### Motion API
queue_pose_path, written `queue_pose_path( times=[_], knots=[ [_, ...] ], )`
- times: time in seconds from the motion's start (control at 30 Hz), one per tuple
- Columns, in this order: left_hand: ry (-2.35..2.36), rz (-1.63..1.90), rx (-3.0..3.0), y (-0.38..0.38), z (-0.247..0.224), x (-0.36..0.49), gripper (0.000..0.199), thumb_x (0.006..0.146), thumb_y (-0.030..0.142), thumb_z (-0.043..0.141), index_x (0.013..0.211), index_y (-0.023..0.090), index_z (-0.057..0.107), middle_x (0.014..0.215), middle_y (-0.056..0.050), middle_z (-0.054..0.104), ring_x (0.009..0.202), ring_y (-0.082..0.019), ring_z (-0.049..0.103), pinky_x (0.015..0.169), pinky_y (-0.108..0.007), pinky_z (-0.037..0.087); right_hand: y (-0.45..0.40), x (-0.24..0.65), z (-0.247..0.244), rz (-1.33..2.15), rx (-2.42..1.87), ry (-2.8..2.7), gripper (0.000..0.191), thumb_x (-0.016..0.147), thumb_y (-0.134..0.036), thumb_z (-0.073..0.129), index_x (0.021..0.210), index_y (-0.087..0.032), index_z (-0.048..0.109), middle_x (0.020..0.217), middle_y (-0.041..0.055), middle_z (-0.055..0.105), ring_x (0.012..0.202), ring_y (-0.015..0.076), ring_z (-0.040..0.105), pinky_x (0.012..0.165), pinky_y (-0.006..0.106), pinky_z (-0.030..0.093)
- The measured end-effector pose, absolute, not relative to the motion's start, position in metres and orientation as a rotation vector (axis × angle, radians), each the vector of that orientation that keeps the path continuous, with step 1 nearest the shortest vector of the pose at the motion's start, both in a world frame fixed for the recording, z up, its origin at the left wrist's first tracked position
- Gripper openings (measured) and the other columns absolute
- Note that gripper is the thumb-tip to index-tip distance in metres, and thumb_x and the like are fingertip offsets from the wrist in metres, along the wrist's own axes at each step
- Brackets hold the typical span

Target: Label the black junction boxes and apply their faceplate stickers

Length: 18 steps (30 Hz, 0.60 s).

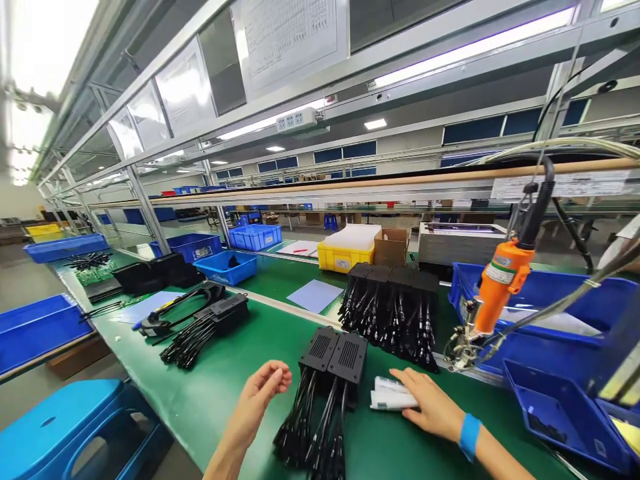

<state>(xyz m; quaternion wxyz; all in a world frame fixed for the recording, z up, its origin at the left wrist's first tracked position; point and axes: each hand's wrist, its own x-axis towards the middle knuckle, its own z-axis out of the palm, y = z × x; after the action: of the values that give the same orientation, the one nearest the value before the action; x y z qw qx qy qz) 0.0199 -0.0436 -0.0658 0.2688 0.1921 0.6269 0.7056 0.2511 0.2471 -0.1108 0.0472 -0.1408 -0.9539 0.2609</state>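
Observation:
Two black boxes with slotted lids (pixel 333 357) lie side by side on the green mat (pixel 225 393), their black cables trailing toward me. Left of them my left hand (pixel 267 390) is raised with its fingers curled together; whether anything small is between them is hidden. To the right of the boxes, my right hand (pixel 417 400), a blue band on its wrist, rests its fingers on white packets (pixel 390 393) lying on the mat. Behind, a row of black boxes with cables (pixel 390 300) spreads over the bench.
An orange power screwdriver (pixel 500 283) hangs at the right above blue bins (pixel 565 407). More boxes with cables (pixel 215 323) lie at the left. A yellow crate (pixel 345 257) stands at the back, and a blue stool (pixel 65 427) at the lower left.

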Motion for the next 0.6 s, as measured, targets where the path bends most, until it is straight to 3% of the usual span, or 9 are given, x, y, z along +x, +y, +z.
queue_pose_path(
  times=[0.07, 0.17, 0.33, 0.43, 0.53, 0.6],
  knots=[
    [1.707, 1.922, 0.423, -0.030, -0.078, -0.004, 0.073, 0.047, 0.067, 0.084, 0.093, 0.016, 0.061, 0.096, -0.007, 0.065, 0.093, -0.017, 0.059, 0.080, -0.023, 0.048, 0.249, 0.264, -0.101, 0.927, -0.430, -2.802, 0.053, 0.076, -0.023, 0.055, 0.129, -0.018, 0.058, 0.126, 0.0135, 0.058, 0.113, 0.0304, 0.056, 0.099, 0.042, 0.042],
    [1.696, 1.873, 0.392, -0.016, -0.092, -0.029, 0.083, 0.045, 0.069, 0.084, 0.104, 0.015, 0.060, 0.111, -0.012, 0.063, 0.104, -0.022, 0.059, 0.089, -0.027, 0.047, 0.245, 0.272, -0.075, 1.213, -0.399, -2.570, 0.038, 0.082, -0.035, 0.058, 0.118, -0.023, 0.061, 0.119, 0.0090, 0.061, 0.108, 0.0265, 0.057, 0.093, 0.036, 0.045],
    [1.647, 1.821, 0.434, 0.005, -0.104, -0.045, 0.089, 0.053, 0.073, 0.078, 0.119, 0.018, 0.058, 0.127, -0.013, 0.057, 0.121, -0.027, 0.052, 0.103, -0.033, 0.041, 0.229, 0.198, -0.040, 1.310, -0.324, -2.387, 0.051, 0.080, -0.051, 0.061, 0.119, -0.018, 0.057, 0.120, 0.0108, 0.060, 0.105, 0.0271, 0.058, 0.093, 0.040, 0.045],
    [1.650, 1.801, 0.401, 0.014, -0.112, -0.046, 0.075, 0.071, 0.064, 0.071, 0.129, 0.020, 0.052, 0.134, -0.012, 0.052, 0.128, -0.026, 0.047, 0.109, -0.036, 0.036, 0.223, 0.121, -0.038, 1.302, -0.345, -2.281, 0.065, 0.077, -0.057, 0.058, 0.124, -0.012, 0.054, 0.124, 0.0156, 0.057, 0.111, 0.0295, 0.056, 0.098, 0.043, 0.043],
    [1.631, 1.757, 0.342, 0.018, -0.117, -0.043, 0.053, 0.095, 0.044, 0.048, 0.139, 0.017, 0.042, 0.138, -0.013, 0.049, 0.130, -0.022, 0.047, 0.113, -0.036, 0.033, 0.219, 0.077, -0.042, 1.290, -0.342, -2.212, 0.090, 0.073, -0.062, 0.062, 0.143, -0.012, 0.035, 0.148, 0.0173, 0.036, 0.137, 0.0301, 0.033, 0.113, 0.044, 0.028],
    [1.592, 1.729, 0.330, 0.018, -0.116, -0.039, 0.049, 0.100, 0.036, 0.034, 0.144, 0.014, 0.036, 0.138, -0.013, 0.049, 0.128, -0.019, 0.049, 0.115, -0.034, 0.032, 0.215, 0.082, -0.049, 1.276, -0.354, -2.154, 0.092, 0.076, -0.065, 0.059, 0.147, -0.015, 0.029, 0.153, 0.0148, 0.028, 0.142, 0.0268, 0.025, 0.117, 0.041, 0.021]
  ],
)
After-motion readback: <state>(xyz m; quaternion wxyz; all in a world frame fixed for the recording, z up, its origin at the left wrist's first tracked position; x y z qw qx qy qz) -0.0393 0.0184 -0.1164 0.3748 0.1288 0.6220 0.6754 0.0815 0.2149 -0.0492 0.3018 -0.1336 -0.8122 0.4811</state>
